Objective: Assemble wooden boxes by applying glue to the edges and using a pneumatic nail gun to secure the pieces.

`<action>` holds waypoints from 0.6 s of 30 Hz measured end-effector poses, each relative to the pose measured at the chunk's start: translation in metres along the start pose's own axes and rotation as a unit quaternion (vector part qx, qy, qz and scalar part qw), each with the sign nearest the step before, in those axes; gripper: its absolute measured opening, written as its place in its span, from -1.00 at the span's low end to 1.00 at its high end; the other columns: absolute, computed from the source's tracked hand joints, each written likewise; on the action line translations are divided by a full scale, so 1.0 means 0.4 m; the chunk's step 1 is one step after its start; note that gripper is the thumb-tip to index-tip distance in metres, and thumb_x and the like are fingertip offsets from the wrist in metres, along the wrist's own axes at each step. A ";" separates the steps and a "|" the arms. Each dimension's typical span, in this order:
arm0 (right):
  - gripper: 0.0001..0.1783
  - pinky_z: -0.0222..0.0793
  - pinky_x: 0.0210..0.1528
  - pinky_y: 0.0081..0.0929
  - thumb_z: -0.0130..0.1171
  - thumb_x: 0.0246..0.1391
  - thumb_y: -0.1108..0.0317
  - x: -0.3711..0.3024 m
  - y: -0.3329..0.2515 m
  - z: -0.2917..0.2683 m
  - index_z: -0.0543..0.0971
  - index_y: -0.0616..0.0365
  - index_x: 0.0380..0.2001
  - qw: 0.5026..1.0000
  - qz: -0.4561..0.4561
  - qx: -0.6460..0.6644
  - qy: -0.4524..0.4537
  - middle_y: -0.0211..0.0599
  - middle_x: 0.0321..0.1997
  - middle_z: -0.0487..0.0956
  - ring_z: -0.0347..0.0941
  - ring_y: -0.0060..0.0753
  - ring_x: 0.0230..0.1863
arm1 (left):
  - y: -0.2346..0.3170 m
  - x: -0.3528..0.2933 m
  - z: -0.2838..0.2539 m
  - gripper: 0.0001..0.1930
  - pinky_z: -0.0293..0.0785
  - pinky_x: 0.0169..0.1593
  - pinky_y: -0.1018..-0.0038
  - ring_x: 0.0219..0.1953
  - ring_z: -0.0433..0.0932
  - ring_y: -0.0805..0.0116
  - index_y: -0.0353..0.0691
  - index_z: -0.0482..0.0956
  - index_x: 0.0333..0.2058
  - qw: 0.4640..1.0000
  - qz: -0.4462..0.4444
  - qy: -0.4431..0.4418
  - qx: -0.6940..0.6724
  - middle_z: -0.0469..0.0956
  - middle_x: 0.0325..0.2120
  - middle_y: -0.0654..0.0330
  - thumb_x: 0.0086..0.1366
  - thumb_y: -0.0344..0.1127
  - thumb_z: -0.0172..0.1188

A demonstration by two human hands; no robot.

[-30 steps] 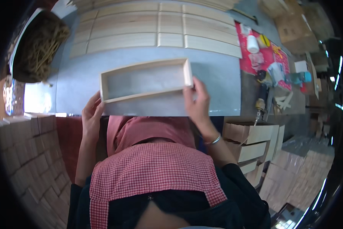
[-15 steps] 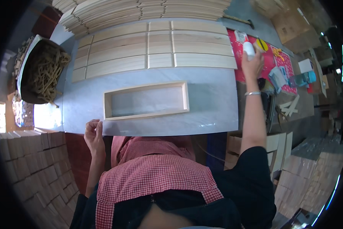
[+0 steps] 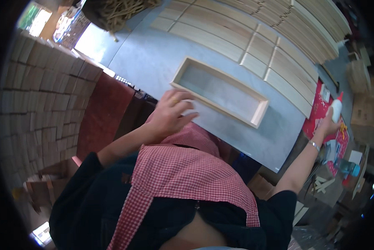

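Note:
In my right hand is a white squeeze bottle with a red nozzle that points up and away. That hand is at the right side, over a red patterned cloth. My left hand is empty, its fingers loosely bent and apart, just in front of the table's near edge. Close beyond its fingers lies a rectangular wooden frame on the pale grey tabletop. Whether the fingers touch the frame I cannot tell. Behind the frame, grooved wooden strips lie side by side in rows.
More wooden strips are stacked at the back. A container of rubber bands stands at the far left. Wooden blocks are piled high on the left. A clear bottle with a blue cap lies on the right.
My right hand has lifted the white bottle off the cloth area. My left hand has moved up and right toward the frame, its fingers opening. The whole view has turned.

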State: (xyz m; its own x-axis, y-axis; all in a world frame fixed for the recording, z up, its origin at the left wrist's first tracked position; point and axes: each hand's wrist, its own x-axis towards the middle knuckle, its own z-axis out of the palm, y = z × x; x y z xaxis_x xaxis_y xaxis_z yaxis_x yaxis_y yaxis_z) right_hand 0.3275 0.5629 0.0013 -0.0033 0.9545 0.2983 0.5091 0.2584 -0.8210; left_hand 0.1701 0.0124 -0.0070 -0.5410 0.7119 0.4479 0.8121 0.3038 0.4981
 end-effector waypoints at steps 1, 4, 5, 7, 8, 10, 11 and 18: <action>-0.27 0.67 -0.21 -0.55 0.38 0.13 0.00 -0.067 -0.066 -0.032 0.36 0.20 0.20 0.997 -0.002 0.073 0.015 0.05 0.02 0.54 0.67 -0.18 -0.19 | 0.002 0.009 0.019 -0.76 0.35 0.23 0.18 0.11 0.46 0.17 -0.18 0.60 -0.19 0.999 0.045 -0.011 0.017 0.52 0.01 0.14 0.17 -0.31 0.38; -0.33 0.64 -0.28 -0.63 0.37 0.17 0.08 -0.258 -0.155 -0.033 0.34 0.23 0.16 0.963 -0.013 0.270 0.002 0.06 -0.06 0.53 0.65 -0.23 -0.25 | -0.019 -0.002 0.119 -0.57 0.10 0.44 0.06 0.31 0.34 0.16 -0.13 0.56 0.03 0.990 0.121 -0.036 0.059 0.41 0.20 0.14 0.20 -0.19 0.36; -0.39 0.62 -0.34 -0.60 0.33 0.21 0.12 -0.312 -0.174 -0.040 0.34 0.25 0.14 0.924 -0.022 0.381 -0.010 0.05 -0.11 0.53 0.63 -0.24 -0.29 | -0.020 0.001 0.138 -0.57 0.06 0.46 0.04 0.33 0.32 0.17 -0.11 0.57 0.05 0.988 0.135 -0.037 0.057 0.40 0.22 0.14 0.22 -0.17 0.34; -0.46 0.50 -0.45 -0.59 0.29 0.24 0.18 -0.419 -0.161 -0.062 0.34 0.27 0.09 0.915 -0.010 0.397 -0.073 0.00 -0.20 0.53 0.57 -0.29 -0.38 | -0.003 0.010 0.153 -0.57 0.05 0.46 0.03 0.34 0.31 0.17 -0.10 0.57 0.06 0.987 0.145 -0.038 0.062 0.39 0.23 0.13 0.23 -0.16 0.33; -0.50 0.40 -0.51 -0.56 0.24 0.26 0.21 -0.515 -0.221 -0.054 0.34 0.30 0.08 0.917 -0.024 0.391 -0.076 -0.05 -0.25 0.53 0.50 -0.32 -0.48 | -0.005 0.011 0.158 -0.57 0.03 0.47 0.02 0.35 0.30 0.17 -0.09 0.57 0.07 0.986 0.151 -0.033 0.062 0.38 0.24 0.13 0.23 -0.16 0.32; -0.51 0.42 -0.51 -0.57 0.20 0.23 0.20 -0.637 -0.228 -0.047 0.35 0.28 0.08 0.891 -0.002 0.400 -0.213 -0.04 -0.25 0.52 0.49 -0.35 -0.52 | -0.007 0.002 0.160 -0.57 0.01 0.48 0.00 0.37 0.28 0.17 -0.07 0.57 0.08 0.984 0.164 -0.021 0.067 0.37 0.26 0.12 0.25 -0.15 0.30; -0.49 0.43 -0.51 -0.57 0.19 0.21 0.19 -0.699 -0.245 -0.043 0.35 0.27 0.10 0.889 0.005 0.381 -0.254 -0.04 -0.22 0.51 0.48 -0.35 -0.54 | -0.007 -0.009 0.162 -0.57 0.01 0.48 0.00 0.37 0.28 0.17 -0.07 0.57 0.08 0.985 0.160 -0.018 0.067 0.37 0.26 0.12 0.25 -0.15 0.30; -0.39 0.53 -0.37 -0.53 0.26 0.11 0.17 -0.901 -0.349 0.003 0.35 0.19 0.16 0.850 -0.069 0.301 -0.427 -0.06 0.00 0.46 0.54 -0.18 -0.26 | -0.025 -0.042 0.153 -0.64 0.03 0.49 -0.05 0.29 0.31 0.13 -0.14 0.59 0.04 0.985 0.167 -0.006 0.047 0.42 0.15 0.11 0.28 -0.26 0.20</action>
State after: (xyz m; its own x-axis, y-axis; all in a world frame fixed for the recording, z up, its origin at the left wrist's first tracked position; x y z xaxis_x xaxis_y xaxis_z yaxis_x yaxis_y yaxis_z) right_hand 0.2564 0.1830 0.0079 -0.7817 0.6025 0.1613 -0.0790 0.1610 -0.9838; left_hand 0.1846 0.0362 -0.0648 -0.2383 0.7891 0.5662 0.9613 0.1084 0.2535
